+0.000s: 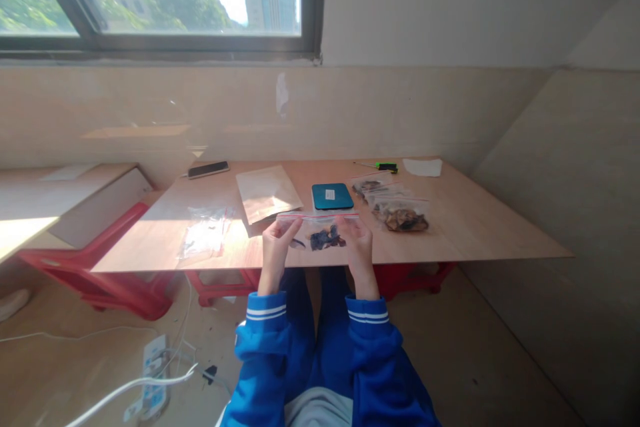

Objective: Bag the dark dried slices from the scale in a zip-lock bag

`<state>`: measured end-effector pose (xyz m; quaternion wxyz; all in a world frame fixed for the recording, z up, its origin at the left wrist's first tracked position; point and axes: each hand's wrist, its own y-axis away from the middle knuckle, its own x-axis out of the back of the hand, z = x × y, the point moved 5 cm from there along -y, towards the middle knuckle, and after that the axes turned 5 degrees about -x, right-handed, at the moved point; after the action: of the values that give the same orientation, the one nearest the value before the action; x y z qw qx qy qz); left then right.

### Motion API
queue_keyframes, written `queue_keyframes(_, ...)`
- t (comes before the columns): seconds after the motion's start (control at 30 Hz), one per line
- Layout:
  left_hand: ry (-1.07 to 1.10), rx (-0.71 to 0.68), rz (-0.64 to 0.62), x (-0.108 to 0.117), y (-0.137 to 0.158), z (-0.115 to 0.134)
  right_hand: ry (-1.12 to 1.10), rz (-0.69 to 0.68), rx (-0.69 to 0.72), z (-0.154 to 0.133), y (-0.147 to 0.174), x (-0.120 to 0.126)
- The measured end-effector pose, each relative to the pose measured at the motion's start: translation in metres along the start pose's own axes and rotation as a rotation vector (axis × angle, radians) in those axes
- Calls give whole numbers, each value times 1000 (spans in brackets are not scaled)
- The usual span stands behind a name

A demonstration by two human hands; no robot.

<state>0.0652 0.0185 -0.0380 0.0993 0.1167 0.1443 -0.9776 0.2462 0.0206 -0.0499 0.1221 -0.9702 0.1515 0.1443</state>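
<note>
My left hand [276,247] and my right hand [358,245] pinch a clear zip-lock bag [320,225] between them, near its red-striped top edge. Dark and brownish dried pieces [327,238] lie in the lower part of this bag. It is held at the table's front edge. Just behind it sits a teal flat-topped device [333,195] with a small white label, perhaps a scale. To the right lie several filled zip-lock bags [404,215] with brown dried pieces. Brown paper bags [267,193] are stacked behind my left hand.
On the wooden table [480,233] are flat clear bags [204,233] at left, a phone [209,169], a green-and-black screwdriver [385,166] and white paper [423,167]. Red stools [100,267] stand below. A power strip [154,373] with cables lies on the floor.
</note>
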Motion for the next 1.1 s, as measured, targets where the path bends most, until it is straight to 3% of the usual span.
queue_keyframes(0.2,-33,-8,48,4,-1,-3,14,-126,-24,-2,2,-6)
queue_keyframes(0.47,-72,-32,84,6,-2,-4,93,-56,-108,12,1,-2)
queue_keyframes(0.87,-73,-43,81,3,0,-6,170,29,-26,8,3,-5)
queue_keyframes(0.97,-37,-17,44,3,1,-8,149,34,-53,10,2,-5)
queue_keyframes(1.1,-14,29,-91,1,2,-8,83,-72,-65,7,2,-5)
